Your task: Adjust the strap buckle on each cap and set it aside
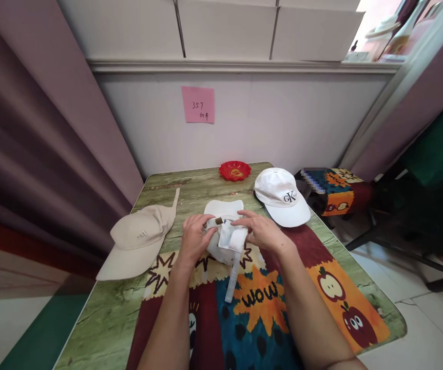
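A white cap (224,208) lies between my hands near the middle of the table, its brim pointing toward the wall. Its back opening faces me, and a loose white strap (233,280) hangs from it toward me over the cloth. My left hand (195,237) grips the left edge of the cap, thumb and fingers closed beside a small brass-coloured buckle (218,221). On the other side, my right hand (263,230) holds the right edge, its fingers bent over the rim. Parts of the cap are hidden behind my fingers.
A beige cap (138,234) lies at the left, its strap sticking up. At the right sits another white cap (278,190) with black letters. A red scalloped dish (235,170) stands near the wall. A patterned cloth (240,334) covers the table's front. A covered stool (339,198) is beyond the right edge.
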The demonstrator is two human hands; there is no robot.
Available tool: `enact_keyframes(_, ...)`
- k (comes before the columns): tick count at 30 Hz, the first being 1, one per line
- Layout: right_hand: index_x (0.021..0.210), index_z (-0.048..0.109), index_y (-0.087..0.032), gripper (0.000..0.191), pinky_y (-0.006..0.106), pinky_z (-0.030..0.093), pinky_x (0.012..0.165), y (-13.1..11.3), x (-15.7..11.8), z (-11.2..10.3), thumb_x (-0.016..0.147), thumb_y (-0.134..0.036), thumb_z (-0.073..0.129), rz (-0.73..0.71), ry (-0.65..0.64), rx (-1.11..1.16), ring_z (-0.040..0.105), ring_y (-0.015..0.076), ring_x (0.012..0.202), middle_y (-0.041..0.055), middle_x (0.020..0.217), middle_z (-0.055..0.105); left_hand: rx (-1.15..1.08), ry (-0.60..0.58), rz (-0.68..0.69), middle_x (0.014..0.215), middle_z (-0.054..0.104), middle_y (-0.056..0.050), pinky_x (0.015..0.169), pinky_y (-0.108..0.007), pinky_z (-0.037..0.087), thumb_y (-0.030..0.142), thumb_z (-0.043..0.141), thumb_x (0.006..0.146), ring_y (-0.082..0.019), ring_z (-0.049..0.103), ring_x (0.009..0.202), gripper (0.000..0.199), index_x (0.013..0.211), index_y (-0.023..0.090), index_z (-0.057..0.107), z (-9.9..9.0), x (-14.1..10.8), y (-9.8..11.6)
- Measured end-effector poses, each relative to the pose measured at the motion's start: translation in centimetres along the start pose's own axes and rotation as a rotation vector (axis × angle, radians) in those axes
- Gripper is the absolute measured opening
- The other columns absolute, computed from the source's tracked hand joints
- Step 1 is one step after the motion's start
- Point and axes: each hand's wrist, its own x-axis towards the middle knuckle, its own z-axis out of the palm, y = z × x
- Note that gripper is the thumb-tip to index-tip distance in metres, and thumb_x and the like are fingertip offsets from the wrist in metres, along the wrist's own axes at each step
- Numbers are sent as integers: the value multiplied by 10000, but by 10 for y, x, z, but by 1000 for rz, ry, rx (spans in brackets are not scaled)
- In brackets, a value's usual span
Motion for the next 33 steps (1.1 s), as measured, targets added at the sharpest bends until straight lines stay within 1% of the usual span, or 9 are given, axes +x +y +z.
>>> enact_keyframes(3, 1053, 778, -276, 314, 321, 488, 979, 3, 20, 9, 870, -136, 564, -47, 146, 93, 675, 224, 1077, 41, 1256, 685, 74, 29, 12, 1015, 725, -79, 973, -429, 382, 223, 628, 797, -288, 618, 1024, 180, 973, 207, 666, 1, 12, -3)
enact_keyframes(7, 1107, 748, -213, 379, 338, 466, 1029, 15, 44, 25, 854, -62, 509, 56, 340, 110, 639, 227, 1140, 84, 1279, 664, 6, 102, -80, 934, 713, -67, 881, -384, 429, 249, 602, 799, -267, 629, 939, 101, 884, 210, 640, 1, 26, -14)
enact_keyframes(11, 1371, 576, -168, 602, 475, 339, 1144, 15, 48, 37, 781, -52, 594, 84, 309, -3, 478, 301, 1346, 162, 1444, 528, -161, 148, -176, 962, 707, -55, 844, -345, 449, 282, 605, 798, -241, 638, 926, 173, 957, 217, 625, 5, 25, -28)
enact_keyframes(14, 1453, 484, -252, 716, 575, 188, 1190, 3, 42, 36, 778, -113, 677, -110, 249, -28, 309, 325, 1463, 132, 1551, 411, -288, 194, -229, 925, 689, -33, 830, -324, 454, 291, 643, 784, -219, 639, 902, 287, 1050, 216, 566, 11, 22, -35)
enact_keyframes(16, 1353, 584, -309, 585, 573, 173, 1191, -10, 39, 30, 804, -131, 685, -250, 224, -1, 328, 307, 1458, 80, 1521, 464, -376, 215, -231, 863, 662, -5, 810, -309, 457, 295, 649, 792, -199, 634, 856, 323, 1081, 218, 529, 13, 21, -36)
enact_keyframes(20, 988, 752, -282, 202, 441, 360, 1096, -33, 34, 11, 878, -146, 651, -401, 169, 126, 661, 217, 1072, 25, 1077, 744, -448, 188, -160, 863, 642, 2, 810, -289, 455, 294, 616, 835, -178, 614, 845, 183, 989, 210, 565, 9, 21, -33)
enact_keyframes(23, 882, 750, -227, 137, 300, 486, 808, -42, 29, -1, 926, -248, 622, -338, 197, 256, 672, 177, 783, 25, 818, 741, -417, 174, -133, 913, 668, -20, 825, -299, 461, 299, 619, 844, -193, 620, 885, 153, 960, 200, 609, 1, 21, -29)
enact_keyframes(30, 1261, 605, -223, 351, 289, 524, 740, -38, 30, -4, 927, -332, 598, -89, 366, 856, 685, 176, 785, 16, 810, 719, -218, 224, 15, 1109, 699, -76, 923, -342, 466, 320, 590, 913, -231, 634, 1047, 264, 1145, 214, 660, -11, 22, -20)
enact_keyframes(33, 1227, 601, -208, 388, 298, 544, 737, -35, 35, -3, 886, -387, 642, -14, 410, 1089, 693, 168, 770, 28, 863, 711, -155, 213, 46, 1098, 704, -81, 919, -356, 473, 314, 580, 925, -234, 640, 1029, 281, 1177, 219, 662, -7, 22, -19)
